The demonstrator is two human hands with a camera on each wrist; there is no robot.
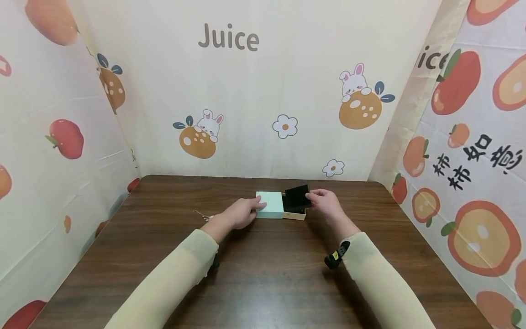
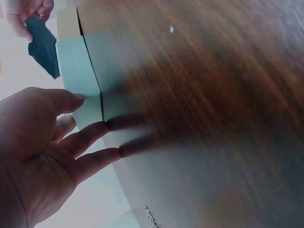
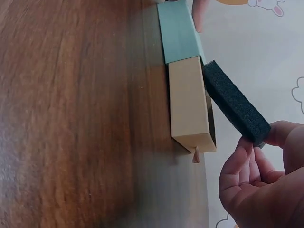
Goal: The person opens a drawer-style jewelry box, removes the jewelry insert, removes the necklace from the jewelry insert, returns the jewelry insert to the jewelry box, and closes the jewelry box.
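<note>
A mint-green box sleeve (image 1: 269, 204) lies on the table with its beige drawer (image 3: 189, 99) slid partly out to the right. My left hand (image 1: 240, 213) holds the sleeve's left end, thumb over it, with other fingertips low at the end in the left wrist view. My right hand (image 1: 326, 203) pinches one end of a black foam pad (image 3: 236, 102) between thumb and fingers. The pad is tilted above the drawer's opening, its other end close to the sleeve. A small ribbon tab (image 3: 195, 156) sticks out of the drawer's end. The drawer's inside is mostly hidden.
A thin silvery chain (image 1: 207, 217) lies on the brown wooden table (image 1: 263, 283), left of my left hand. A patterned cloth backdrop (image 1: 246, 91) stands behind the table and along both sides. Black straps with a small device (image 1: 337, 256) sit at my wrists.
</note>
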